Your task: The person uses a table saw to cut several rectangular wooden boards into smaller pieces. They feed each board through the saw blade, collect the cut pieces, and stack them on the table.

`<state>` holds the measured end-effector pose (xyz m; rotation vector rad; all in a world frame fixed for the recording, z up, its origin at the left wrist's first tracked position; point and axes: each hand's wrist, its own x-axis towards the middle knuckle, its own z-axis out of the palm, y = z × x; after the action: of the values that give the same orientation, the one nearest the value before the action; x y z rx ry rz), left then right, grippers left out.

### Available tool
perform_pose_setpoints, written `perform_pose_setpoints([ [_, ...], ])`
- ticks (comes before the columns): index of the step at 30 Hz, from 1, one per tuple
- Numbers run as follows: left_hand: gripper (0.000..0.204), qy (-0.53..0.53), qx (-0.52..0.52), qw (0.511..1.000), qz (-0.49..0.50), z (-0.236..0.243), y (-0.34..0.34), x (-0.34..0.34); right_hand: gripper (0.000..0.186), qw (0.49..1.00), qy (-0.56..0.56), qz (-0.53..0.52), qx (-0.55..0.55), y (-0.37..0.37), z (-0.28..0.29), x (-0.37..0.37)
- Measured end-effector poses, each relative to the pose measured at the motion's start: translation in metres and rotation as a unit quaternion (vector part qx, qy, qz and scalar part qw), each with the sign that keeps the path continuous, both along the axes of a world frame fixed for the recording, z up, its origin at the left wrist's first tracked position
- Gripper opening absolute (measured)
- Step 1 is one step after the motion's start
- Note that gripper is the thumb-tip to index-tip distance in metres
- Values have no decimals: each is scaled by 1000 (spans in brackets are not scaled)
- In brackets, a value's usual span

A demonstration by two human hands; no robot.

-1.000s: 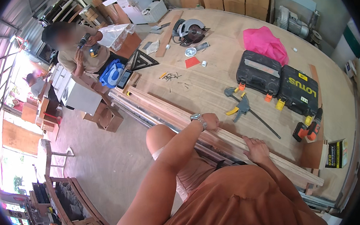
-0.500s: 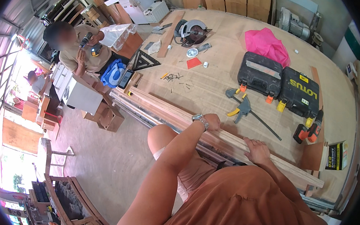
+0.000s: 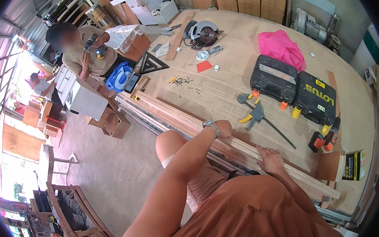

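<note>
Long pale plywood strips (image 3: 175,109) lie side by side along the near edge of the worktable. My left hand (image 3: 223,129), a metal watch on its wrist, is curled over them near their middle, its fingertips partly hidden. Farther right, my right hand (image 3: 270,159) rests on the same strips with its fingers stretched across the top. Just beyond my hands is a bar clamp (image 3: 257,114) with a yellow trigger, which neither hand touches. The strips' right end (image 3: 333,192) sits close to the table's corner.
On the worktable (image 3: 235,83) are scattered screws (image 3: 182,80), a circular saw (image 3: 203,33), a black triangular square (image 3: 152,63), two tool cases (image 3: 275,77), pink cloth (image 3: 280,49) and a cordless drill (image 3: 327,139). At the left, a co-worker (image 3: 81,49) holds another drill (image 3: 90,41).
</note>
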<state>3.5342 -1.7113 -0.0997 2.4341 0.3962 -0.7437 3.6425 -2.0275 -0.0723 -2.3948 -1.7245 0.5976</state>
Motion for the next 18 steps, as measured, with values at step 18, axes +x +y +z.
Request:
perform_pose_setpoints([
  [18, 37, 17, 1, 1000, -5, 20, -6, 0, 77, 1000, -5, -1, 2, 0, -4, 1],
])
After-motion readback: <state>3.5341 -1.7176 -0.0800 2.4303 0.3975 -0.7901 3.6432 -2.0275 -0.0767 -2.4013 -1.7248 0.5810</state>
